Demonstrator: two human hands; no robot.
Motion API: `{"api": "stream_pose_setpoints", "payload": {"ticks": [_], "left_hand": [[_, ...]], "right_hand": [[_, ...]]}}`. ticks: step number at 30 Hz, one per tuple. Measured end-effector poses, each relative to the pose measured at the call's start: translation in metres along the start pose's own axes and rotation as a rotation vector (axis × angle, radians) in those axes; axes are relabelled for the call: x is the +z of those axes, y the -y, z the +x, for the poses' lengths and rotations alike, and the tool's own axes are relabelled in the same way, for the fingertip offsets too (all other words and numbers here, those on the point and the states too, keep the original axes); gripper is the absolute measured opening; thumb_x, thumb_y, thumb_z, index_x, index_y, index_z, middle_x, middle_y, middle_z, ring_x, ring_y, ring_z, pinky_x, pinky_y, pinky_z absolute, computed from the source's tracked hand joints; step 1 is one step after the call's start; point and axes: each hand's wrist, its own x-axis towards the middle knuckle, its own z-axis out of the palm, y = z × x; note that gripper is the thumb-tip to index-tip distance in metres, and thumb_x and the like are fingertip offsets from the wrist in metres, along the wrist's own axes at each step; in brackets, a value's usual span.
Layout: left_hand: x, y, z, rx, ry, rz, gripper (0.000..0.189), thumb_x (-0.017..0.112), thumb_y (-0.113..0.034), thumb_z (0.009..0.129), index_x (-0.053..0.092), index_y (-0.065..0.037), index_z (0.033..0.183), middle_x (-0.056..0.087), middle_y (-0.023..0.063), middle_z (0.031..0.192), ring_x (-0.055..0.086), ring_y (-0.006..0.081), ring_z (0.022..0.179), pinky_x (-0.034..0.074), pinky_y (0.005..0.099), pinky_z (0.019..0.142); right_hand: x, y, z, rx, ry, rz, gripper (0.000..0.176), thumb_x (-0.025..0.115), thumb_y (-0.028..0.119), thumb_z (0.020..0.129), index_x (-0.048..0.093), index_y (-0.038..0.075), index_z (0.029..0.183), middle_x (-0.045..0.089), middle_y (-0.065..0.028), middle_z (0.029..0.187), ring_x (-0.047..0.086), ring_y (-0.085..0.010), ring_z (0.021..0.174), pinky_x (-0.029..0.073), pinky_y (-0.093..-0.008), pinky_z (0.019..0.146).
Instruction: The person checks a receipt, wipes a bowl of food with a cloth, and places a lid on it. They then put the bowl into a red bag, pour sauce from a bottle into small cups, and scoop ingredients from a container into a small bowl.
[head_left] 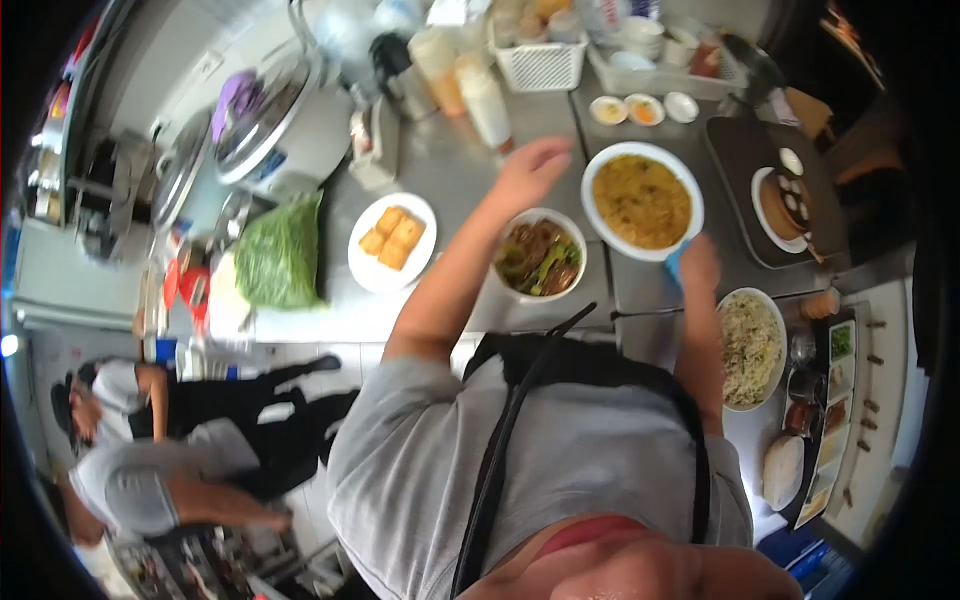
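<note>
A: Start at the centre. What is being handled?
B: White oval plate (588,200), filled with yellow, stew-like food. It lies flat on the worktop (445,160), in front of the person and a little to the right.
A: Right hand?
B: The right hand (702,265) is at the plate's near right rim, closed on a blue cloth (675,263). Finger detail hidden; cloth appears to touch the rim.
A: Why there?
B: Judgement: the rim is the one part bare of food, so cloth can bear on it cleanly. It may also shield skin from heat; temperature not observable.
A: Left hand?
B: The left hand (537,170) is apart from the right, beyond the noodle bowl (543,299), fingers loosely extended and slightly blurred. Nothing seen in it.
A: Next ring out?
B: Three small dishes (645,109) in a row just beyond the plate; probably lined up so each is reached separately. To the right, a dark tray (728,150) carrying a round dish; nearer, a large rice dish (783,345).
A: And leftward?
B: Plate of golden blocks (365,272), then a bag of greens (280,250). Squeeze bottles (484,100) are grouped at the back, presumably leaving the front for dishes.
A: Edges?
B: Two other people at lower left, well apart from the plate.
</note>
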Motion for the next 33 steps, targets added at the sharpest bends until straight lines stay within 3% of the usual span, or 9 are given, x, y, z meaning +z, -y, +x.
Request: {"api": "stream_pose_setpoints", "payload": {"ticks": [5, 8, 10, 14, 15, 18, 21, 25, 33], "left_hand": [[-0.114, 0.027, -0.079, -0.268, -0.514, 0.001, 0.027, 0.049, -0.012, 0.079, 0.049, 0.001, 0.103, 0.053, 0.0097, 0.098, 0.050, 0.0167, 0.090, 0.039, 0.0260, 0.078], [-0.194, 0.097, -0.148, -0.375, -0.659, 0.788, 0.037, 0.050, -0.016, 0.074, 0.044, -0.002, 0.108, 0.049, 0.0205, 0.102, 0.048, 0.0312, 0.095, 0.038, 0.0361, 0.081], [-0.193, 0.082, -0.181, -0.682, -0.688, 1.060, 0.046, 0.053, -0.022, 0.071, 0.040, 0.001, 0.110, 0.047, 0.0221, 0.101, 0.047, 0.0379, 0.092, 0.039, 0.0397, 0.079], [-0.230, 0.155, -0.222, -0.970, -0.579, 0.806, 0.036, 0.049, -0.021, 0.072, 0.047, 0.008, 0.094, 0.050, 0.0262, 0.095, 0.047, 0.0370, 0.095, 0.036, 0.0393, 0.083], [-0.228, 0.161, -0.220, -0.863, -0.619, 0.790, 0.032, 0.049, -0.019, 0.071, 0.049, 0.010, 0.084, 0.052, 0.0269, 0.089, 0.055, 0.0319, 0.079, 0.045, 0.0396, 0.067], [-0.214, 0.154, -0.215, -0.907, -0.684, 0.223, 0.031, 0.051, -0.012, 0.070, 0.044, 0.008, 0.093, 0.052, 0.0232, 0.082, 0.056, 0.0260, 0.055, 0.044, 0.0353, 0.040], [-0.197, 0.151, -0.205, -0.828, -0.859, 0.103, 0.043, 0.052, -0.004, 0.069, 0.033, 0.003, 0.107, 0.051, 0.0180, 0.076, 0.050, 0.0204, 0.040, 0.035, 0.0275, 0.026], [-0.193, 0.163, -0.181, -0.871, -0.675, 0.001, 0.057, 0.051, 0.000, 0.068, 0.020, -0.003, 0.116, 0.050, 0.0169, 0.078, 0.052, 0.0219, 0.045, 0.040, 0.0282, 0.030], [-0.128, 0.138, -0.115, -0.795, -0.489, 0.028, 0.041, 0.048, 0.002, 0.067, 0.029, 0.003, 0.104, 0.051, 0.0161, 0.063, 0.051, 0.0218, 0.039, 0.042, 0.0287, 0.029]], "right_hand": [[0.045, -0.035, -0.047, -0.265, -0.266, -0.205, 0.016, 0.044, 0.013, 0.072, 0.048, 0.008, 0.088, 0.044, -0.0093, 0.094, 0.044, -0.0283, 0.090, 0.042, -0.0403, 0.066], [0.046, -0.038, -0.061, -0.261, -0.298, -0.133, 0.020, 0.049, 0.015, 0.069, 0.048, 0.008, 0.088, 0.044, -0.0093, 0.095, 0.043, -0.0283, 0.090, 0.039, -0.0412, 0.068], [0.040, -0.032, -0.065, -0.234, -0.319, -0.016, 0.025, 0.053, 0.017, 0.067, 0.048, 0.009, 0.090, 0.044, -0.0090, 0.096, 0.042, -0.0282, 0.090, 0.037, -0.0415, 0.071], [0.041, -0.020, -0.068, -0.223, -0.432, 0.148, 0.036, 0.060, 0.021, 0.062, 0.048, 0.010, 0.093, 0.044, -0.0084, 0.095, 0.041, -0.0274, 0.090, 0.034, -0.0412, 0.073], [0.041, -0.020, -0.067, -0.248, -0.437, 0.135, 0.037, 0.060, 0.021, 0.062, 0.048, 0.010, 0.094, 0.045, -0.0083, 0.095, 0.041, -0.0276, 0.090, 0.035, -0.0410, 0.073], [0.041, -0.021, -0.061, -0.322, -0.467, 0.091, 0.038, 0.061, 0.022, 0.061, 0.049, 0.012, 0.095, 0.044, -0.0077, 0.094, 0.041, -0.0271, 0.089, 0.035, -0.0404, 0.072], [0.046, -0.024, -0.051, -0.356, -0.506, 0.053, 0.036, 0.063, 0.023, 0.060, 0.051, 0.014, 0.093, 0.044, -0.0065, 0.092, 0.042, -0.0254, 0.088, 0.036, -0.0396, 0.069], [0.044, -0.023, -0.043, -0.327, -0.459, 0.004, 0.034, 0.063, 0.025, 0.060, 0.052, 0.017, 0.092, 0.045, -0.0064, 0.091, 0.043, -0.0253, 0.087, 0.038, -0.0395, 0.067], [0.041, -0.022, -0.036, -0.276, -0.344, -0.153, 0.032, 0.059, 0.025, 0.066, 0.052, 0.018, 0.097, 0.045, -0.0082, 0.091, 0.045, -0.0273, 0.088, 0.041, -0.0395, 0.069]]}}
